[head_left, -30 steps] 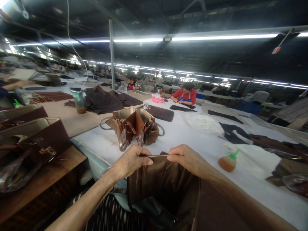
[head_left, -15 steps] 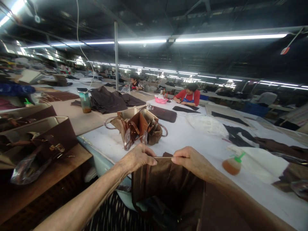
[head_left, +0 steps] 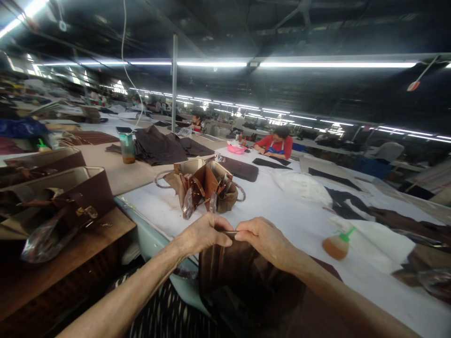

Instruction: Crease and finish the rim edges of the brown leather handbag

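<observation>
A dark brown bag (head_left: 243,267) stands mouth-up close to me at the table edge, its inside in deep shadow. My left hand (head_left: 207,232) pinches the far rim between thumb and fingers. Right beside it, my right hand (head_left: 259,234) pinches the same rim, with its thumb and fingertips almost touching the left ones. Just beyond my hands sits a pair of small brown handbags (head_left: 202,185) with loop handles and plastic-wrapped parts. The near lower part of the brown bag is partly hidden by my right forearm.
More brown bags (head_left: 95,188) stand on a wooden surface (head_left: 88,253) at left. A green-capped glue bottle (head_left: 336,245) lies right on the white table (head_left: 282,206). A jar (head_left: 127,149) and dark cloth (head_left: 158,145) are further back. A person in red (head_left: 282,142) works across the table.
My right hand has slid left along the bag's rim, closing the gap to my left hand. The view has shifted slightly.
</observation>
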### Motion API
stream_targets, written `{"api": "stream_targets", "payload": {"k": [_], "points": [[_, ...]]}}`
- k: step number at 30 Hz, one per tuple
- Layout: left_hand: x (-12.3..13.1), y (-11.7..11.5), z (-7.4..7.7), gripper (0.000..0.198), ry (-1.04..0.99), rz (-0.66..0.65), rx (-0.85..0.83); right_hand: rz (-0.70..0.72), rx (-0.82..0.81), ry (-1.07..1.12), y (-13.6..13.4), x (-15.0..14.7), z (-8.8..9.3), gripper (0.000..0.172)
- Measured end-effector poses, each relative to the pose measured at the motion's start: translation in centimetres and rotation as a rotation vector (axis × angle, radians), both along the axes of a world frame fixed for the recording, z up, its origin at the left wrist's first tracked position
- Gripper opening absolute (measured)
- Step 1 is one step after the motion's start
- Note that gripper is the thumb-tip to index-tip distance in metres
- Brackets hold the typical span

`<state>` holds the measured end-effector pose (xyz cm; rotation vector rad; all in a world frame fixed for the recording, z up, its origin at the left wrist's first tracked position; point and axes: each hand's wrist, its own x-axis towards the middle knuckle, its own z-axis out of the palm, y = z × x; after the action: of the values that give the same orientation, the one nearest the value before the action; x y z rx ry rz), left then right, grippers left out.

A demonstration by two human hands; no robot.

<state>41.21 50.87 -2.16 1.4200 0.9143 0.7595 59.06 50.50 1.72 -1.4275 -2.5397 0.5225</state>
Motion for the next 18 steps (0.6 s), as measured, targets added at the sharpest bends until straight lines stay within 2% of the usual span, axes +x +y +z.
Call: {"api": "stream_targets", "payload": {"k": [2, 5, 10, 15, 18], "points": [[-1.4, -0.3, 0.2, 0.038, 0.006, -0.034, -0.002, -0.034, -0.018, 0.01, 0.1, 0.1, 0.1, 0.029], [-3.2, -1.3, 0.2, 0.05, 0.074, 0.058, 0.016, -0.052, -0.036, 0.005, 0.1, 0.1, 0.2, 0.029], [-3.3, -2.5, -0.4, 0.034, 0.125, 0.242, -0.004, -0.073, -0.044, -0.011, 0.1, -0.2, 0.1, 0.031], [-2.2, -2.5, -0.3, 0.022, 0.023, 0.23, 0.014, -0.073, -0.014, -0.041, 0.0, -0.3, -0.2, 0.032], [-1.9, -2.4, -0.2, 0.022, 0.016, 0.274, 0.01, -0.079, 0.009, -0.059, -0.1, -0.2, -0.3, 0.032]]}}
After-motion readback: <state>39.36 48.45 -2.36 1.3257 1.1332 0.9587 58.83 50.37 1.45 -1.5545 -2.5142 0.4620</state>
